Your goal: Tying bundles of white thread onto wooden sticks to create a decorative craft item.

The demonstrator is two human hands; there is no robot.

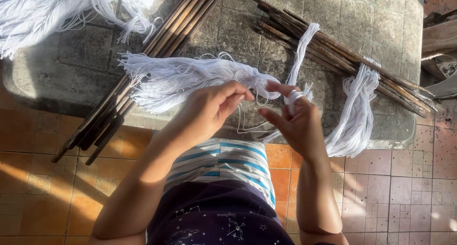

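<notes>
Sunlit worn stone slab (381,31) above an orange and pinkish tiled floor (409,197), long shadows.

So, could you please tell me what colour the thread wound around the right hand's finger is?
White thread, clearest in the head view.
</notes>
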